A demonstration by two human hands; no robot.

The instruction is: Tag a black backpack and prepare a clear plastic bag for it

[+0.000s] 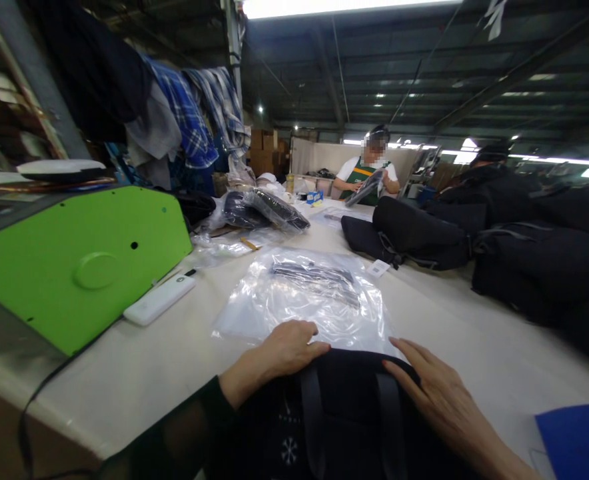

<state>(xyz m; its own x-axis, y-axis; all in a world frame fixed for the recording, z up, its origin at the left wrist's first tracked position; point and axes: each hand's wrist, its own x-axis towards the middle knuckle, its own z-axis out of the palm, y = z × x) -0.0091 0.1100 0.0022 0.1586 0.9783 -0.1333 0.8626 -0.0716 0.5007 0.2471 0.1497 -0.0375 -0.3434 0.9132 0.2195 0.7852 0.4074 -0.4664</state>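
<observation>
A black bag [347, 403] with two dark straps and a white snowflake mark lies closest to me, its lower part cut off by the frame. At its upper left corner, my left hand [287, 350] holds the edge, thumb along the rim and fingers bent beyond it. My right hand [437, 383] grips the upper right corner, its thumb on the fabric and its longer fingers over the far side. Just past the bag, a clear plastic bag [254, 303] lies flat on the table, with a dark printed or folded patch showing in its middle.
On the left stand a green machine [124, 260] and a white power bank [159, 300] with a cable. Wrapped packages [279, 210] lie farther back. Black bags [419, 233] are piled on the right, near a blue object [577, 440]. A co-worker [369, 170] handles a package across the table.
</observation>
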